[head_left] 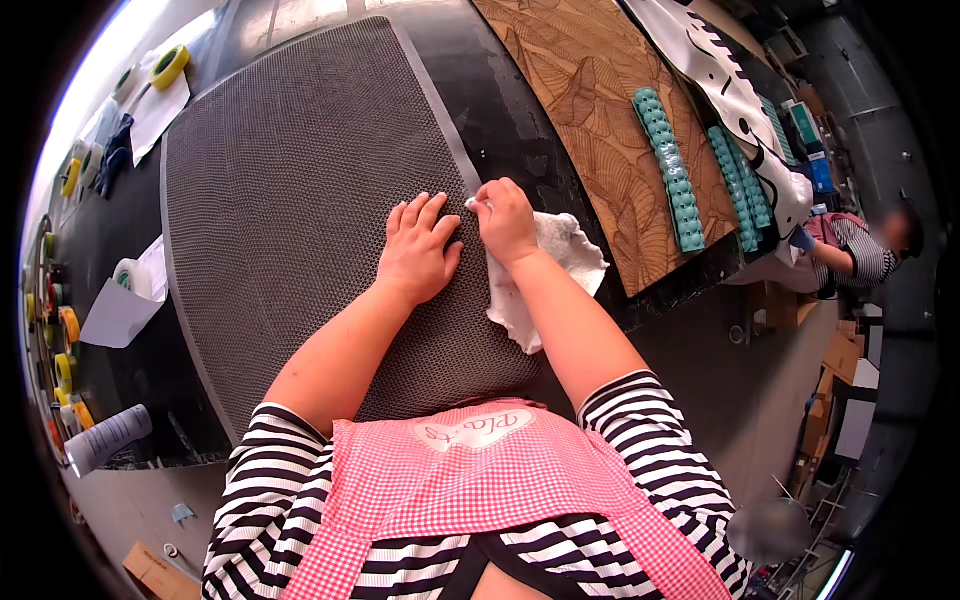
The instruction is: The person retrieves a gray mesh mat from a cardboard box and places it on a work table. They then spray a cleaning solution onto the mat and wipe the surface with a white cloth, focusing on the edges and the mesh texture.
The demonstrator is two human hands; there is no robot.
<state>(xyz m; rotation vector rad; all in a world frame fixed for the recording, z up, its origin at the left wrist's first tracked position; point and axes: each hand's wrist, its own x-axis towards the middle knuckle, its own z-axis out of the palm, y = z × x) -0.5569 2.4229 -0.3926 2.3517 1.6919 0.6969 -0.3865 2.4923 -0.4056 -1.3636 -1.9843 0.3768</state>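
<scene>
A large dark grey mesh-textured mat (290,180) with a plain lighter border lies on the black table before me. My left hand (418,250) rests flat on the mat with its fingers spread. Close beside it, at the mat's right border, my right hand (507,222) is closed on a white cloth. A small white tip pokes out by the thumb, and the rest of the cloth (570,250) hangs out under my right wrist and forearm.
A brown leaf-patterned mat (600,130) lies to the right, with teal bumpy rolls (670,170) on it. Tape rolls (170,67), papers (120,318) and a dark blue glove (115,155) lie along the left. Another person (850,245) works at the far right.
</scene>
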